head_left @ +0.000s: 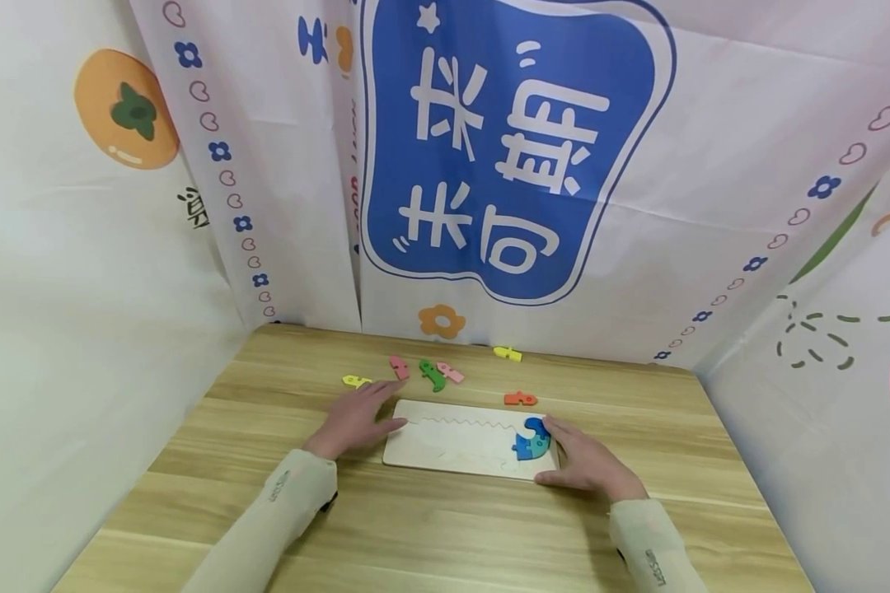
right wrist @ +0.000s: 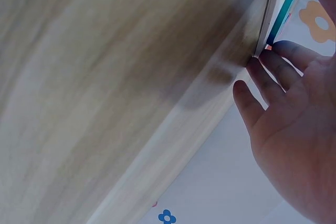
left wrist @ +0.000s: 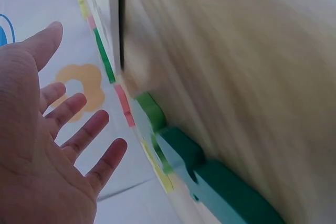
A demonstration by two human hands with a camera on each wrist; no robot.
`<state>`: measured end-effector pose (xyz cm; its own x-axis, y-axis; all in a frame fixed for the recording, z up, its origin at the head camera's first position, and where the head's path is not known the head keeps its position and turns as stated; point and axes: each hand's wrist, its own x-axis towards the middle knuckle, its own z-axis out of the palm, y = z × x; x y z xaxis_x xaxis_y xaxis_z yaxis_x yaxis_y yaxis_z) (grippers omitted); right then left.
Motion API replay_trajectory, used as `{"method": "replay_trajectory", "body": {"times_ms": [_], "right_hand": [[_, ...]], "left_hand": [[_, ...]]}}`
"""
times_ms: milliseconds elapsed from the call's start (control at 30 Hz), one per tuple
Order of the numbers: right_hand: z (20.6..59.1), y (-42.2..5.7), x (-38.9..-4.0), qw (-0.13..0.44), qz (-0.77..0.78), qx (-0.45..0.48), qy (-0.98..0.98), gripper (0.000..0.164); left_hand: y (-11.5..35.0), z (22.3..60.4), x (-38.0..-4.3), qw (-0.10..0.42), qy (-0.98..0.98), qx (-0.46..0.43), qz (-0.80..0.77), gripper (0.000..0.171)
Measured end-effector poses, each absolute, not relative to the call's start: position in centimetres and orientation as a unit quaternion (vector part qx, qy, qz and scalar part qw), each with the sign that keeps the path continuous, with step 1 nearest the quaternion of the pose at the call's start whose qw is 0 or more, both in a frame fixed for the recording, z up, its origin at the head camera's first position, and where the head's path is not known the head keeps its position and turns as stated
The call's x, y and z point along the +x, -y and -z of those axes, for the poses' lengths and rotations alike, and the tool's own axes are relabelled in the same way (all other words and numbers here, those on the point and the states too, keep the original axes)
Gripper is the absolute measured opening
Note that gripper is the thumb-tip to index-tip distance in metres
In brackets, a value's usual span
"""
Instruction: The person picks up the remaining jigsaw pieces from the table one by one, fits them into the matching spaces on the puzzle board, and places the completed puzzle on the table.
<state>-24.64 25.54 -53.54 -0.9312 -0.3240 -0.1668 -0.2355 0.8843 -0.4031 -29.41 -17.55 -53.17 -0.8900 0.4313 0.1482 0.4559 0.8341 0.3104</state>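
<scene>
A pale wooden puzzle board (head_left: 452, 445) with a zigzag line lies on the table. Interlocked blue and teal puzzle pieces (head_left: 536, 441) sit at its right end. My right hand (head_left: 586, 457) spans that end, index finger by the upper corner and thumb by the lower one. Seen from the right wrist, the fingers (right wrist: 268, 77) are fairly straight, tips at the board's edge. At the board's left end is my left hand (head_left: 356, 418), fingers spread and holding nothing. Green and dark teal pieces (left wrist: 220, 187) stand out on the table in the left wrist view.
Behind the board lie loose pieces: a green one (head_left: 432, 375), pink ones (head_left: 398, 367), an orange-red one (head_left: 520, 399) and yellow ones (head_left: 508, 354). A printed cloth (head_left: 289, 247) walls off the table's back and sides.
</scene>
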Motion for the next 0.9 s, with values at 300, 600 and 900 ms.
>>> {"method": "replay_trajectory", "body": {"times_ms": [300,600,900], "right_hand": [[53.4,-25.5,-24.6,0.115,0.191,-0.141,-0.965,0.107],[53.7,-25.4,-24.7,0.118,0.192,-0.144,-0.964,0.108],[53.7,-25.5,-24.6,0.119,0.192,-0.141,-0.964,0.108]], "left_hand": [[15.8,52.8,-30.3,0.02,0.959,-0.227,0.169,0.074],[16.2,53.0,-29.8,0.018,0.955,-0.225,0.19,0.073],[20.4,53.1,-27.5,0.049,0.954,-0.218,0.197,0.072]]}}
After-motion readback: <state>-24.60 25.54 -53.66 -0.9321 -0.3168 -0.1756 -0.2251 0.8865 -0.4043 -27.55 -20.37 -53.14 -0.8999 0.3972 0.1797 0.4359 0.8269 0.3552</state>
